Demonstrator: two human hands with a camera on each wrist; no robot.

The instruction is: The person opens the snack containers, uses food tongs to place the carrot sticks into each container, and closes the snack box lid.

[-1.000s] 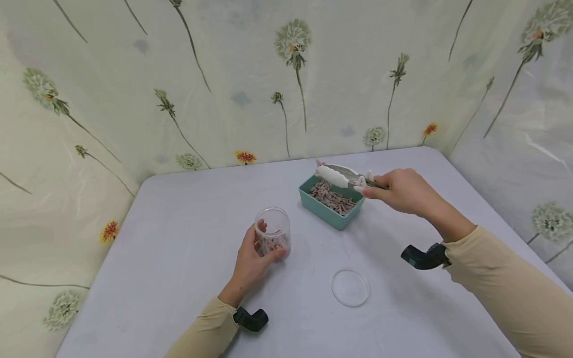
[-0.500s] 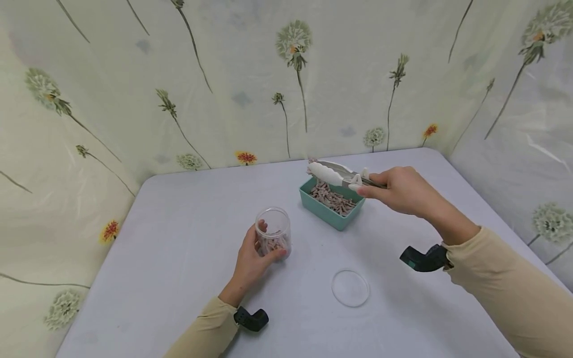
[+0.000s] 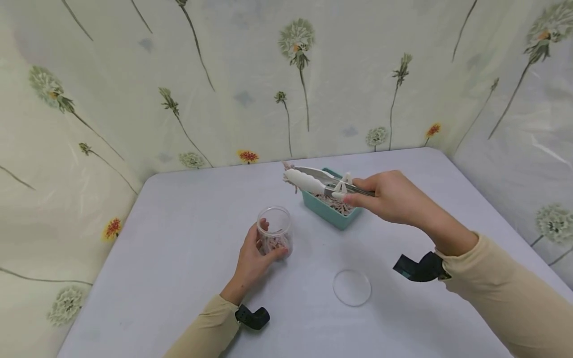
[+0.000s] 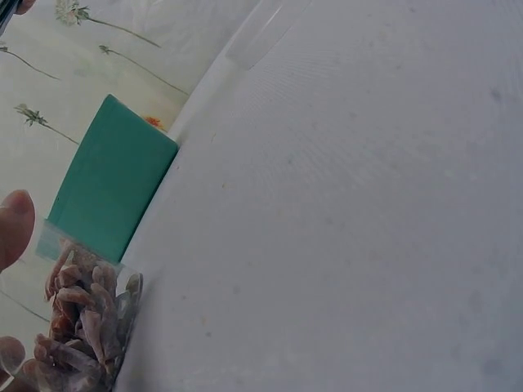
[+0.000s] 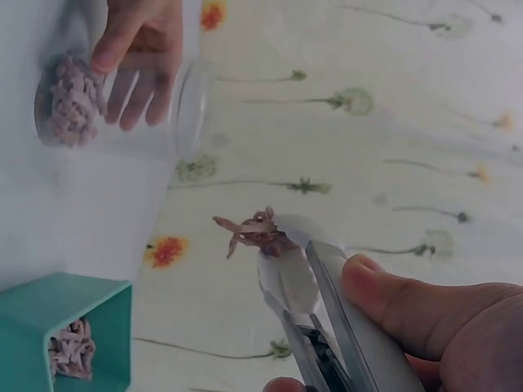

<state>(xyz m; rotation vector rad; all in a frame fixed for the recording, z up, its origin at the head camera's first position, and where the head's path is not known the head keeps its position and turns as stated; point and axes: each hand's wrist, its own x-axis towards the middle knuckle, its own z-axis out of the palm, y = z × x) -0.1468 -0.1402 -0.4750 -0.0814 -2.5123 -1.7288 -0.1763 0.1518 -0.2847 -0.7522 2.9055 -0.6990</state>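
My left hand [image 3: 252, 258] grips a clear jar [image 3: 279, 226] standing on the table, fingers behind it and thumb in front. Brownish-pink dried strips [image 5: 78, 102] fill the jar's lower part. My right hand [image 3: 394, 199] holds white-tipped metal tongs [image 3: 309, 181] above the table. Between the tong tips is a small clump of the same strips [image 5: 253, 233], some ends sticking out. Below the tongs sits a teal rectangular box [image 3: 329, 214] holding more strips [image 5: 73, 351]; the tongs and hand partly cover it in the head view.
A clear round lid [image 3: 352, 288] lies flat on the white table [image 3: 192, 223], in front of the box and right of the jar. A flower-printed curtain [image 3: 233, 74] stands along the table's back and sides. A black wrist camera [image 3: 421, 267] hangs under the right forearm.
My right hand has moved the tongs and the clump leftward, from over the box to past its left edge, nearer the jar. The left hand and jar have stayed in place.
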